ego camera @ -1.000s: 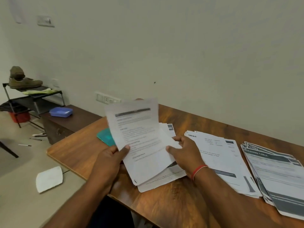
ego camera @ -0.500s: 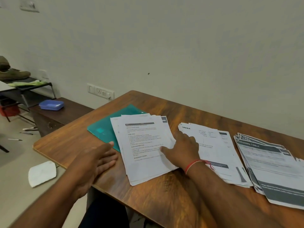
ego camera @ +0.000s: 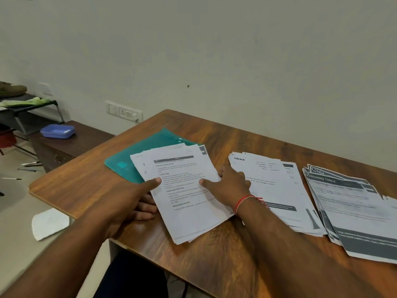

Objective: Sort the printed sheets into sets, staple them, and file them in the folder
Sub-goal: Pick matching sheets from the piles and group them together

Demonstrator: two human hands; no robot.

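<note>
On wooden table (ego camera: 214, 265) | text-sheet stack (ego camera: 189, 214) fanned, overlapping teal folder (ego camera: 150, 143)

Soft, even indoor light, medium-bright, source out of view. Weak diffuse shadow on the table (ego camera: 214, 261) beside the forearms. Small glints on the teal folder (ego camera: 150, 145). Print on the left stack (ego camera: 193, 211) is readable; on the right stack (ego camera: 361, 211) it's smeared. Straight lines bow at the edges, wide-angle.
</note>
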